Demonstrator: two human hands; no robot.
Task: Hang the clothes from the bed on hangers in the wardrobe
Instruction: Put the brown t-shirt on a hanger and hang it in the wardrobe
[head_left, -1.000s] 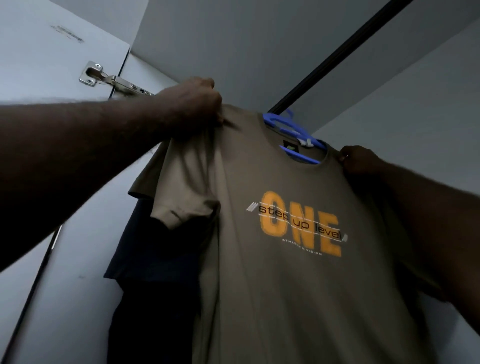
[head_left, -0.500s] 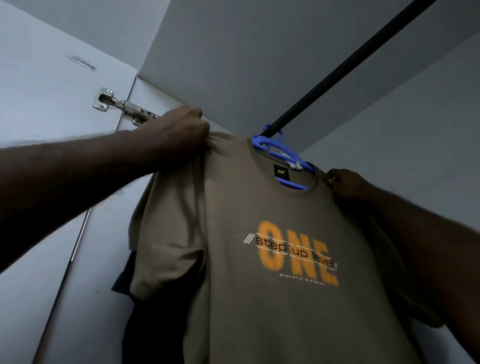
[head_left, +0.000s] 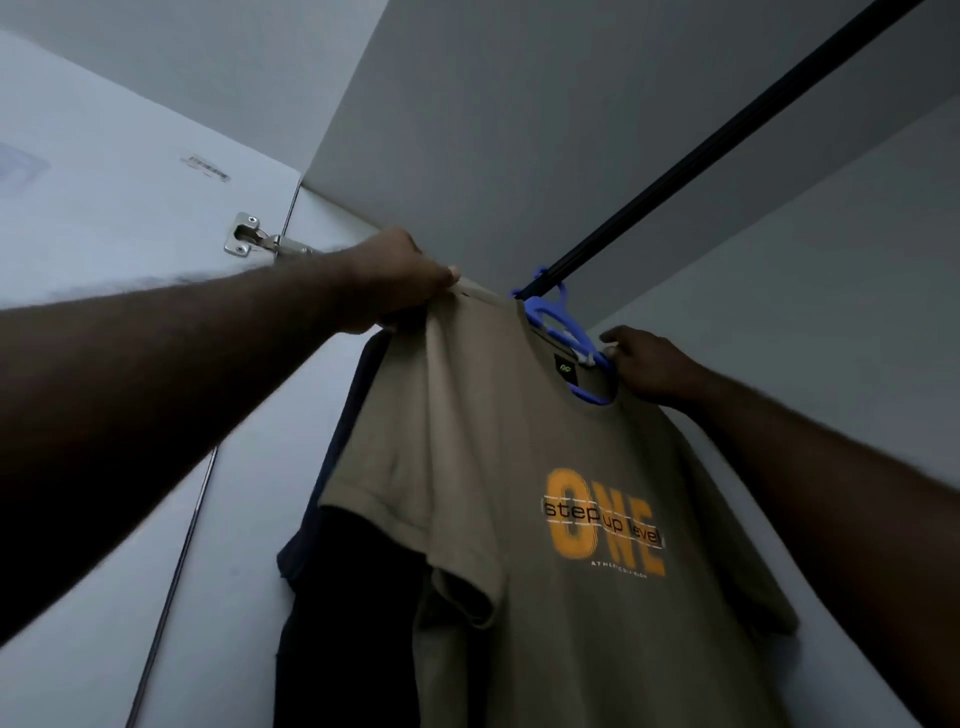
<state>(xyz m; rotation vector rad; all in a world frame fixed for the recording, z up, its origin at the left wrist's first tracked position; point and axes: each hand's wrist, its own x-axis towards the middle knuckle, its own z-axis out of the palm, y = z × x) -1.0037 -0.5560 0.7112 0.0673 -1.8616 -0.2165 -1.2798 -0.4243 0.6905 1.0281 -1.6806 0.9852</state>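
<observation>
Tan shirt (head_left: 519, 467) hangs on a blue hanger (head_left: 563, 325) hooked over the black rail (head_left: 701, 156), in front of a dark garment (head_left: 337, 597). Its shoulder is pinched by the left hand (head_left: 400, 280); the right hand (head_left: 649, 369) grips it by the collar.

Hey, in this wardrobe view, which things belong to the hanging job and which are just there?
In the job: tan T-shirt, blue hanger, black rail, left hand gripping one shoulder, right hand at the other.
Just there: dark garment hanging behind, door hinge.
</observation>
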